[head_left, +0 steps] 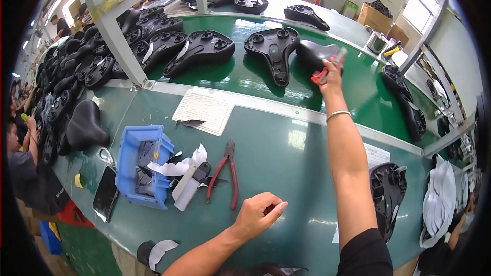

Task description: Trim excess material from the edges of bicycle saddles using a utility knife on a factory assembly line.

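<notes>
My right arm stretches over the green belt, and my right hand (331,75) is closed on red-handled scissors (320,76), whose far end is blurred. That hand is at the right edge of a smooth black bicycle saddle (313,55), top side up; whether the fingers also grip the saddle I cannot tell. My left hand (260,214) hovers near the bench front with fingers curled together and nothing visible in them. Nearest to it lie red-handled cutting pliers (225,171). Left of the right hand, another saddle (274,51) rests underside up.
A blue bin (143,166) with dark scraps, white strips (179,166), a phone (105,194) and a paper sheet (200,110) lie on the bench. Piled saddles (97,61) crowd the left. A metal post (115,30) and rail (286,107) border the belt. A saddle base (387,194) lies right.
</notes>
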The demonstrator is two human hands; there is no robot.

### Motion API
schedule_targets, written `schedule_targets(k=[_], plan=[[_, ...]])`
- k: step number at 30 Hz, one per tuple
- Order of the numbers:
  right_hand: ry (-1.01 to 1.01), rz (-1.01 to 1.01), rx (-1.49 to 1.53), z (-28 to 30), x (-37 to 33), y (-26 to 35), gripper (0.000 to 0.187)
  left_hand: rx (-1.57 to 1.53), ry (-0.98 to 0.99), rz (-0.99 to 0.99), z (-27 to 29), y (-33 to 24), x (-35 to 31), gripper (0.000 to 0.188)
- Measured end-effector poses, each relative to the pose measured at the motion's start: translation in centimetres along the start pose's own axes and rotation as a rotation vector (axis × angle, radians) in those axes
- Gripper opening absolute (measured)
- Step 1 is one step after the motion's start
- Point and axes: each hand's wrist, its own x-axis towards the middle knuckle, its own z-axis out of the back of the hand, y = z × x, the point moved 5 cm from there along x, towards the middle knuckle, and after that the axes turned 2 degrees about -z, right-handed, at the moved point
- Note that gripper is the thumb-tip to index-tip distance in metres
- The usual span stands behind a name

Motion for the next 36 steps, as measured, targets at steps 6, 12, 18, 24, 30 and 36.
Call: schedule_targets(k=[6,12,18,24,30,36], plan=[[0.053,-0.018,-0.299,5.6,-6.1,7.9,0.034,0.004,-0.005,-0.015,0.1,-0.4,0.1,0.021],[0.24,-0.011,-0.605,7.6,-28.6,13.2,0.04,-0.036,-0.097,0.013,0.6,0.4,-0.2,0.025],[0.334,0.749,-1.125,9.9,-41.5,14.3,0.036,-0.081,-0.081,0.053,-0.2,0.6,-0.6,0.026],[1.136,0.84,-1.241,7.2,-48.8,10.7,0.03,-0.838,-0.181,0.16,1.7,2.1,-0.8,0.056],[0.074,0.195,-0.483,15.5,-42.9,9.8,0.02,-0.721,-0.117,0.131,1.5,2.0,-0.4,0.04],[0.028,-0.038,-0.478,18.2,-41.7,7.0,0.024,-0.508,-0.094,0.163,1.3,1.8,-0.9,0.029]])
